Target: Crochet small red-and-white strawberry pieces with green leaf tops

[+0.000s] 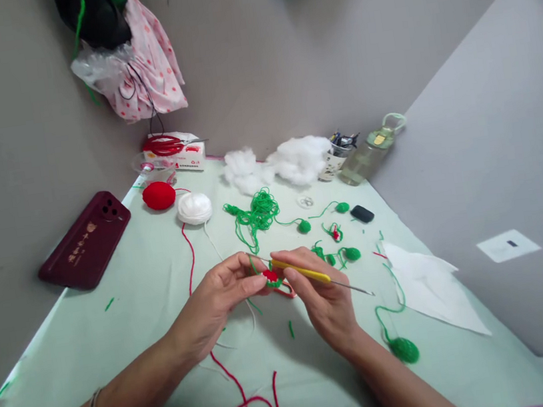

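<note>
Seemingly part-done, green rim (pixel 274 284) formed but yarn (pixel 252 265) attached, the piece (pixel 270 276) sits pinched in left fingers (pixel 243 291), right fingers (pixel 299 284) gripping the hook (pixel 314 274)

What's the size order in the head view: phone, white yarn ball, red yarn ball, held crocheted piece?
1. Phone
2. White yarn ball, red yarn ball: too alike to rank
3. Held crocheted piece, partly hidden

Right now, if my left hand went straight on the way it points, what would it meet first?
Likely your right hand, with its yellow hook, just beyond the crochet piece your left hand pinches; depth is hard to judge.
</note>
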`<state>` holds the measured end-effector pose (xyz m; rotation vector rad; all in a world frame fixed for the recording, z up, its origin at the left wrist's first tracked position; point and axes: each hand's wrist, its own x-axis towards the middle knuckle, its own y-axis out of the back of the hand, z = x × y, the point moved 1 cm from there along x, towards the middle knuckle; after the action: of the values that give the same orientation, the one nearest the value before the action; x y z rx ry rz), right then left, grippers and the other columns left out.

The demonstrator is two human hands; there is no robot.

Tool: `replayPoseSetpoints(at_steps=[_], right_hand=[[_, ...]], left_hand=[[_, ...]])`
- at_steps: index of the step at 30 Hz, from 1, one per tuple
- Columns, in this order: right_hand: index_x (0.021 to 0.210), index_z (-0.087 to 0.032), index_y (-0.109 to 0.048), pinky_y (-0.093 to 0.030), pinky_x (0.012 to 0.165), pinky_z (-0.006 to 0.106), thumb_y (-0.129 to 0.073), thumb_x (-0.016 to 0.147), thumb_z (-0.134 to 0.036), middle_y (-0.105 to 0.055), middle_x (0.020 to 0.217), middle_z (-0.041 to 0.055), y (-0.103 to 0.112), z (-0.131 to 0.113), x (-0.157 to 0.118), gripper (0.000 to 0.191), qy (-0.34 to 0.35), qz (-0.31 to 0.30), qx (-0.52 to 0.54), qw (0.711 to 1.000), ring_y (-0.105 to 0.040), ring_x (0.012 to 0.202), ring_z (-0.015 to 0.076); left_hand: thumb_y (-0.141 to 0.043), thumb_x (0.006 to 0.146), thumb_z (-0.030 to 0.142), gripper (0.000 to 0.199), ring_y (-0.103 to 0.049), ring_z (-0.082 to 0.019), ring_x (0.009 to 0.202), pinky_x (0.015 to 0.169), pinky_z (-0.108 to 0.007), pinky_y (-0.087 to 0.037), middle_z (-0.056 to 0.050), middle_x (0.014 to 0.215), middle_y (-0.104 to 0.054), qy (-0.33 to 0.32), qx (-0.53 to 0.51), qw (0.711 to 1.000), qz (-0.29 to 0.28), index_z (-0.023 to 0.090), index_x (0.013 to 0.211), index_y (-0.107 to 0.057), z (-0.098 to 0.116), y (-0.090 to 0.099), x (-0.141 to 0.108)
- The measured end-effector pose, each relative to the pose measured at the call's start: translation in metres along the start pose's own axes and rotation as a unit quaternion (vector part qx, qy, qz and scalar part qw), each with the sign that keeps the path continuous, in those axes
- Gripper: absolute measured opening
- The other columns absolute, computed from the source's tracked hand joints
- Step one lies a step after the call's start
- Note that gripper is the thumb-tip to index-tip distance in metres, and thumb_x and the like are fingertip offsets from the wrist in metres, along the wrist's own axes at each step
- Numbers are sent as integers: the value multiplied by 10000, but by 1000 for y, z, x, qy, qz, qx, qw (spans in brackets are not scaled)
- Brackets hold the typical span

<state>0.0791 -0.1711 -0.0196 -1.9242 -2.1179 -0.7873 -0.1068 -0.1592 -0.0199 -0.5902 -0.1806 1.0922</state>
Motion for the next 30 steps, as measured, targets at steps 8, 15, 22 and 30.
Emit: replayPoseSetpoints(at_steps=[8, 15, 22, 30], right_hand=[[1178, -352, -785, -572, 686, 306, -602, 1023, -193, -786, 970, 37, -7, 2, 1, 288, -19, 35, 20, 999, -712, 869, 182], [951, -287, -811, -577, 742, 295, -789, 874, -217, -766, 918, 31, -9, 0, 6, 107, -108, 25, 69, 991, -705, 857, 179], [871, -251, -750, -542, 658, 258, -799, 833, -249, -708, 884, 14, -8, 6, 7, 62, -186, 23, 93, 978, -655, 769, 148], [871, -252, -736, -534, 676, 254, -788, 863, -222, -653, 896, 10, -7, 8, 7, 60, -169, -21, 109, 979, -638, 793, 139]], left_hand=[[-847, 819, 259, 140, -649, -197, 915, 871, -323, -460, -12, 885, -707, 12, -17, 999, 50, 218, 824, -713, -6, 3, 1], [-881, 798, 288, 188, -634, -182, 911, 881, -314, -477, -7, 921, -714, -21, 11, 996, 91, 222, 818, -707, -14, 2, 3], [-757, 916, 426, 238, -611, -207, 919, 877, -325, -457, -29, 906, -693, 3, 29, 995, 100, 211, 830, -701, -11, 4, 7], [-877, 797, 328, 245, -594, -173, 887, 824, -290, -445, 5, 889, -672, 34, 36, 996, 70, 212, 833, -664, -14, 12, 10]])
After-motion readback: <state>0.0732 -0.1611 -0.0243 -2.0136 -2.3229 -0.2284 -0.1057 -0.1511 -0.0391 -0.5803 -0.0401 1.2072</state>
